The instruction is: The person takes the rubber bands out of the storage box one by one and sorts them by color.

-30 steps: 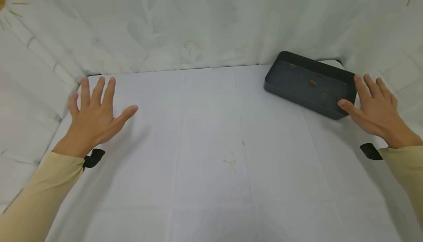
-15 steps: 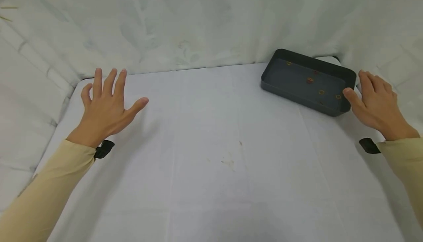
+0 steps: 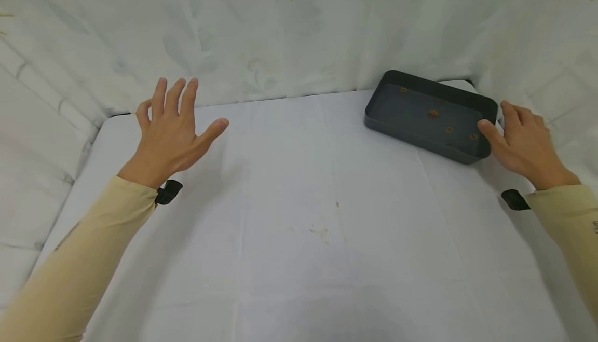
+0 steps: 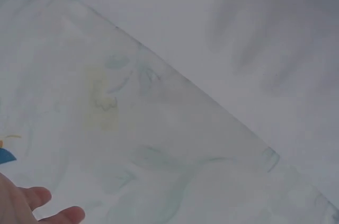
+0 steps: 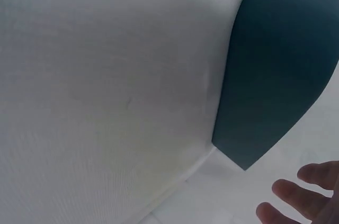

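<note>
A dark rectangular tray point(image 3: 411, 135) stands at the back right of the white table. Inside it lie several small yellow-orange rings point(image 3: 449, 130) that look like rubber bands. My right hand point(image 3: 530, 145) is at the tray's right end, its thumb overlapping the end wall in the head view and its other fingers outside. In the right wrist view those fingers point(image 5: 299, 198) are slightly bent and apart from the tray's outer wall point(image 5: 280, 65). Over the back left of the table my left hand point(image 3: 170, 137) holds nothing, its fingers spread and thumb out.
A pale patterned curtain point(image 3: 224, 30) hangs behind the table point(image 3: 289, 186) and along both sides. Faint brownish stains point(image 3: 321, 232) mark the middle of the tabletop. Each wrist carries a small black device, such as the left wrist mount point(image 3: 169, 192).
My left hand has moved right and farther back. The right hand's fingers have drawn closer together beside the tray's end. The head view has shifted slightly.
</note>
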`<move>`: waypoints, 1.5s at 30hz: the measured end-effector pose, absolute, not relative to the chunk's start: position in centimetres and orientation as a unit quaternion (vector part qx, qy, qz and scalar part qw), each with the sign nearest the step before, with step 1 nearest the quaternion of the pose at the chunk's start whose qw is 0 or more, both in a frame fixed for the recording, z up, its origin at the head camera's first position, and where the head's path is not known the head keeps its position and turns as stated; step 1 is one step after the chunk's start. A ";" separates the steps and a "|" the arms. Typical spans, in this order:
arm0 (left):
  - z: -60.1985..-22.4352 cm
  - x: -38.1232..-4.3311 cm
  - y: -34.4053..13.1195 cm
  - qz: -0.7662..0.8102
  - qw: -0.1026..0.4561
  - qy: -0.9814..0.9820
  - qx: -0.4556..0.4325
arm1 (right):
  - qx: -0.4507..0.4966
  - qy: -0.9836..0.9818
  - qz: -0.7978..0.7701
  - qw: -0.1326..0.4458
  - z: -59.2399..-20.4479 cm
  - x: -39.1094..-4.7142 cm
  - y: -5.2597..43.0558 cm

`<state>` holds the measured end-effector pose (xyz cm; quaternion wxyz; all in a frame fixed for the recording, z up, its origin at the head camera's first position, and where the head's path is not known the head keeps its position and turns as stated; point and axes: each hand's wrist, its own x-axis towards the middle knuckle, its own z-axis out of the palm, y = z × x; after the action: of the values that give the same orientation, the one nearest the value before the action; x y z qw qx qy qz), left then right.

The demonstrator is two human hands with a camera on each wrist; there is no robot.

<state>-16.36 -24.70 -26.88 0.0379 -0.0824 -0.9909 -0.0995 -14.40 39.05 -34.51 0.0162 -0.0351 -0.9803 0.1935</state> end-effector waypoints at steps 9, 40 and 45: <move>-26.6 -18.4 -21.7 -0.107 0.038 -0.988 -0.105 | -0.026 -0.979 0.204 0.008 -34.9 -15.0 39.6; -29.7 -22.8 -12.2 -0.104 -0.001 -0.980 -0.169 | -0.091 -0.986 0.126 -0.064 -35.8 -15.2 38.8; -30.4 -23.2 -10.5 -0.101 -0.013 -0.979 -0.179 | -0.104 -0.983 0.127 -0.076 -36.0 -15.3 38.3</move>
<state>-23.23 -10.55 -30.44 -0.0129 -0.1790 -0.9785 -0.1014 -15.27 38.31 -36.00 -0.0763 -0.1040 -0.9834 0.1275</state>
